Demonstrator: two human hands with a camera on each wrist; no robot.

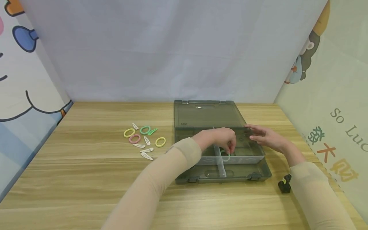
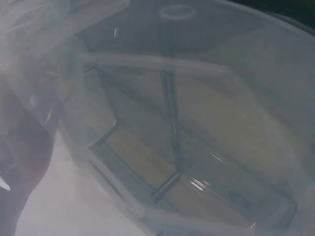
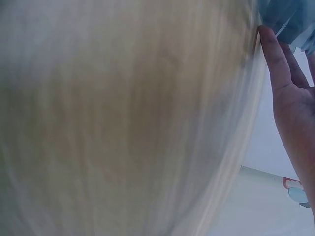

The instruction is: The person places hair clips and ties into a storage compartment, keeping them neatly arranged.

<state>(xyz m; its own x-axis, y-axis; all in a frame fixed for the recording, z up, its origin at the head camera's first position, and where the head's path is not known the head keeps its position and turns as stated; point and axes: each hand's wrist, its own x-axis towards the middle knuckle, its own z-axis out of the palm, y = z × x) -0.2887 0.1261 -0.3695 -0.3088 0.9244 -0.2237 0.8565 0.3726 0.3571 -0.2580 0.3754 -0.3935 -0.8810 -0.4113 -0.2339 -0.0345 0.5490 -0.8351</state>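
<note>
A grey see-through storage box [image 1: 221,182] stands with its lid [image 1: 205,115] folded back. My left hand [image 1: 219,137] reaches over it and pinches a pale green hair tie [image 1: 229,157] low in the compartment right of the upright divider [image 1: 220,167]. Part of the tie is seen through the clear lengthwise divider [image 1: 244,160]. My right hand [image 1: 268,138] has its fingers extended, the tips touching the box's right rim near the hinge. In the right wrist view, its fingers [image 3: 276,59] lie against the box corner. Haze blurs the left wrist view of the compartments.
Left of the box lie yellow hair ties [image 1: 160,142], a pink hair tie [image 1: 134,139], a green hair tie [image 1: 145,130], a green snap clip [image 1: 153,131] and several white snap clips [image 1: 147,140]. A small black object [image 1: 284,184] sits by the right sleeve.
</note>
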